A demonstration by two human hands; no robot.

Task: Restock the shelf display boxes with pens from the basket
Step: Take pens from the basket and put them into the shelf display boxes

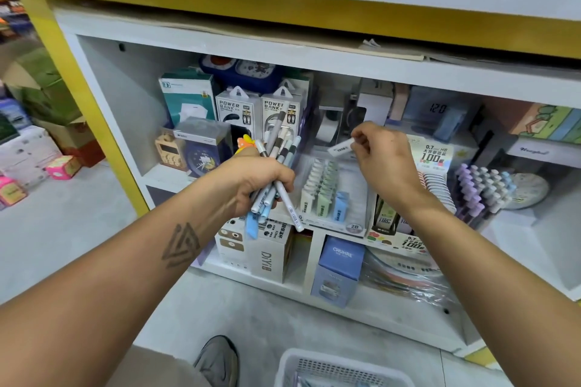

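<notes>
My left hand [256,181] grips a bundle of pens [276,163], grey, white and pale blue, held upright in front of the shelf. My right hand [382,157] pinches one small white item [341,147] above a clear display box [352,195]. That box holds rows of white, green and blue capped items on its left side. A second display box [484,192] with purple and blue pens stands to the right. The white basket [333,369] sits on the floor at the bottom edge.
Power bank packs [261,113], alarm clocks and a tape dispenser fill the shelf behind. Lead refill cartons [432,157] sit between the two display boxes. Boxes stand on the lower shelf [339,267]. My shoe [218,358] is beside the basket. Cartons clutter the floor at left.
</notes>
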